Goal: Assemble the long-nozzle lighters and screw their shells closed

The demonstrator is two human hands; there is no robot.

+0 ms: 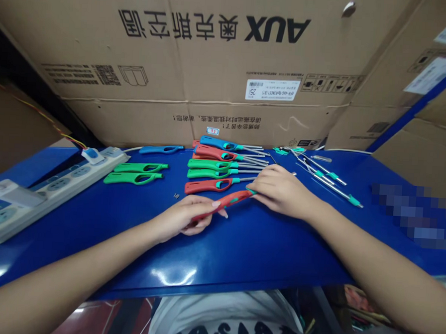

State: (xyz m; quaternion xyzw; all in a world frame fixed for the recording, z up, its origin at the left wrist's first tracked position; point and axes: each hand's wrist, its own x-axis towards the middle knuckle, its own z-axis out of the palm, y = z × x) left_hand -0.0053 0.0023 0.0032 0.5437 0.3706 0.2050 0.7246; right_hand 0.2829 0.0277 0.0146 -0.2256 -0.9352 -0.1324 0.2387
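Observation:
My left hand (pixel 188 216) is closed around the handle of a red gas lighter (pixel 236 196), its thumb lying along the top. At the lighter's front, by the teal collar, my right hand (pixel 281 191) is closed, and its fingers hide most of the metal tube there. Just behind the hands lies a row of lighters with metal tubes: a red one (pixel 203 186), green ones (pixel 203 173), another red one (pixel 212 152) and a blue one (pixel 217 143).
Green handles (pixel 138 177) without tubes and a blue handle (pixel 160 149) lie left. Loose metal tubes with teal ends (pixel 334 189) lie right. Small pins (pixel 176 196) sit near my left hand. A power strip (pixel 68 181) runs along the left; a cardboard box (pixel 212 94) stands behind.

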